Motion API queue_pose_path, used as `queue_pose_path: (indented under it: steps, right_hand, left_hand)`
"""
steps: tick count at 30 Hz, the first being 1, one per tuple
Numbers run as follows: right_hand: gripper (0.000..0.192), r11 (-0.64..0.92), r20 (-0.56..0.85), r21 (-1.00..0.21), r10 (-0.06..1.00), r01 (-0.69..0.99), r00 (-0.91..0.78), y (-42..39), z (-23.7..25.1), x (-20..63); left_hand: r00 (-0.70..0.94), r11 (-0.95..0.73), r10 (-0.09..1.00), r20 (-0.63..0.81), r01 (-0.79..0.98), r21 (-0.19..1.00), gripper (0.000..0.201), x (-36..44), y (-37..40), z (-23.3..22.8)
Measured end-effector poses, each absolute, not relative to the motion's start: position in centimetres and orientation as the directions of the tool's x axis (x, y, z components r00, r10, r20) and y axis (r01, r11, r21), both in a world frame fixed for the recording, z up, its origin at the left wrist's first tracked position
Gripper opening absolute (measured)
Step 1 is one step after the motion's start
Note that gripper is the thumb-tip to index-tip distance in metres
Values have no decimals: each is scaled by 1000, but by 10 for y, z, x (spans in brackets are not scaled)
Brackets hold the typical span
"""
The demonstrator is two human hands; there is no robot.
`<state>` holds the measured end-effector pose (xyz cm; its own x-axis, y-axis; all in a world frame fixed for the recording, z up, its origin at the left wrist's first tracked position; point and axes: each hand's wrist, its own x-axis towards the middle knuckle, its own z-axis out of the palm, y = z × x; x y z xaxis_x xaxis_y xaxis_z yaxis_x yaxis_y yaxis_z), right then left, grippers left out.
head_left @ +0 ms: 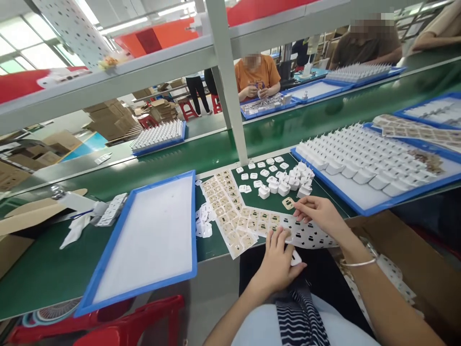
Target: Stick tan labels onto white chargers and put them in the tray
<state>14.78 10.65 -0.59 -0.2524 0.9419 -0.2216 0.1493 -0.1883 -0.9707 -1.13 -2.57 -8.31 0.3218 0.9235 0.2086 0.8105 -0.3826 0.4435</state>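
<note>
My left hand (pixel 276 262) holds a small white plug part (pixel 296 258) near my lap, below the table edge. My right hand (pixel 319 215) pinches a tan square sticker (pixel 288 203) just lifted off the label sheets. Two sheets of tan stickers (pixel 230 211) lie on the green table in front of me, one of them partly stripped. A heap of white plug parts (pixel 286 182) sits just beyond my right hand.
An empty blue-rimmed white tray (pixel 108 254) lies at left. A blue tray (pixel 360 202) filled with rows of white plugs is at right. A white frame post (pixel 230 96) rises ahead. Other people work across the green belt. A cardboard box (pixel 414 269) stands by my right arm.
</note>
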Motion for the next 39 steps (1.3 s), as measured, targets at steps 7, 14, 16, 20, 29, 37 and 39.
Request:
queue_pose_path:
  steps: [7,14,16,20,29,37,39]
  right_hand:
    - [39,-172,-181,-983,957,59,-228,83,-12,168]
    - [27,-245,-217,-968,930,-58,-295,84,-39,172]
    - [26,-210,-161,-972,921,-106,-355,95,-48,171]
    - [26,-152,-31,-944,925,-294,-378,113,-48,175]
    - [33,-279,74,-680,894,-678,-442,60,6,179]
    - [34,-443,2,-474,864,-761,-504,41,6,170]
    - [37,-503,-19,-386,843,-774,-538,41,7,169]
  left_hand:
    - [8,-95,995,95,205,974,45,-36,2,-33]
    - [-131,105,968,-214,-561,821,51,-27,23,-6]
    - [-116,111,961,-250,-666,738,40,-21,21,5]
    - [-86,131,935,-345,-819,558,34,-11,11,25]
    - [-331,22,931,-153,-366,930,49,4,-1,10]
    - [-255,-271,906,339,267,925,41,27,-8,-8]
    - [-218,-319,906,362,208,925,39,28,-8,-6]
